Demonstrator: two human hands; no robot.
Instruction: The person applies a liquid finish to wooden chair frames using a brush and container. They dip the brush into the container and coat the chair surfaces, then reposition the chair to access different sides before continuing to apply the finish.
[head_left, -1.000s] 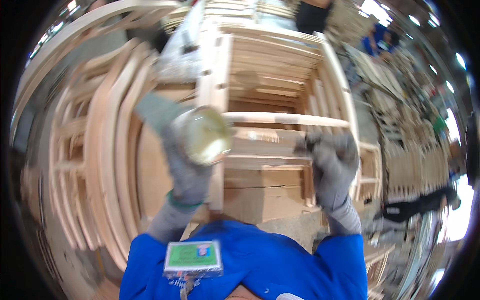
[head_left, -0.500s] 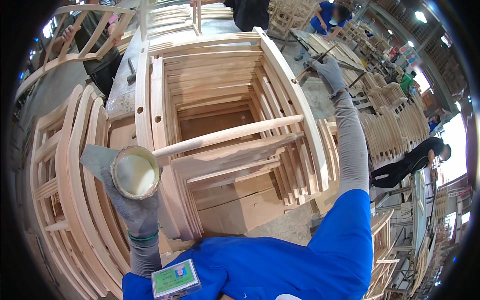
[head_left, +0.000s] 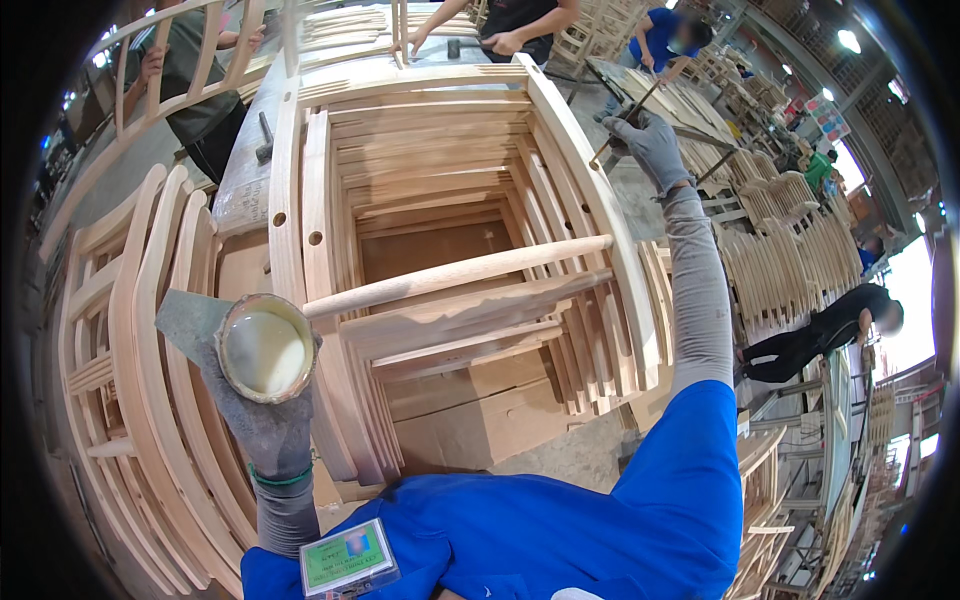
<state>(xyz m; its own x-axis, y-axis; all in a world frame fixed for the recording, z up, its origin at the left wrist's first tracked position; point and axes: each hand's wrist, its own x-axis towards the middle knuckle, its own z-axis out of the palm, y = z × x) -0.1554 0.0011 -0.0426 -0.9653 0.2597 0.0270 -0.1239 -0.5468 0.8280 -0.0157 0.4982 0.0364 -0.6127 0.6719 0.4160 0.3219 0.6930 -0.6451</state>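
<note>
My left hand (head_left: 262, 430), in a grey glove, is closed round a round cup (head_left: 272, 398) of thick white liquid (head_left: 265, 350). A flat grey piece (head_left: 190, 318) juts out left of the cup; I cannot tell what it is. My right hand (head_left: 655, 150), also gloved, grips a thin stick (head_left: 603, 152). Its lower tip is at a hole in the right rail (head_left: 567, 130) of the top wooden frame. Between both hands lies a stack of pale wooden frames (head_left: 313, 190), crossed near the front by a round bar (head_left: 460, 270).
More curved chair frames (head_left: 150, 300) stand at the left. A hammer (head_left: 264, 140) rests on the far table (head_left: 240, 190). Co-workers stand beyond; one at far left handles a slatted wooden frame (head_left: 205, 60). Stacked parts (head_left: 780, 270) fill the right.
My right hand has shifted slightly left with the stick. The cup has moved a little left and down. At the far table, a co-worker's arms have come into view; the far-left slatted frame has shifted.
</note>
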